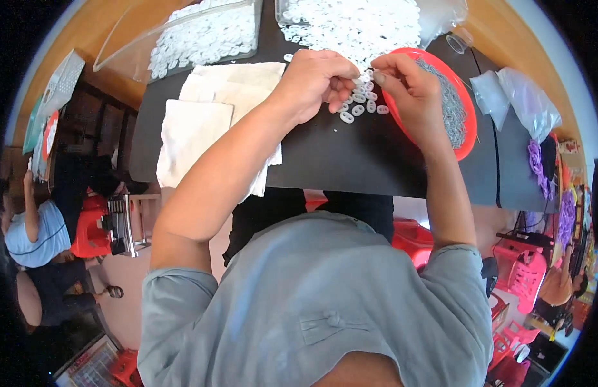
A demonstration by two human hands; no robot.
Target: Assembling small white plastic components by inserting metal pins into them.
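Shirt (324,277) nearest, grey and loose, just short of the black table (350,158). Pale cloths (189,129) at the table's near edge, layered beneath the left forearm (231,151); could be dragged askew by a low sweep of the elbow.

Red bowl (464,152) next, close under the right wrist and heaped with small grey bits (453,109), apparently metal; might tip or spill under a wrist leaning on the rim.

Oval pieces (357,110) loose on the table between bowl and cloths, pale, with holes; easily scattered, or covered and lost, by a brush of curled fingers.

Just past these, left hand (321,80) with thumb and forefinger drawn close together, other fingers loosely bent; right hand (408,90) opposite, thumb and forefinger likewise nearly meeting. Small white thing (368,75) between the two sets of fingertips; impossible to tell from this view whether pinched or merely part of the pile behind. If pinched, liable to slip or spring away, given so little surface for the fingertips.

Beyond, white heap (350,26) of similar pieces; could slide forward after a knock from the knuckles. Far left, clear tub (256,32), also well filled.
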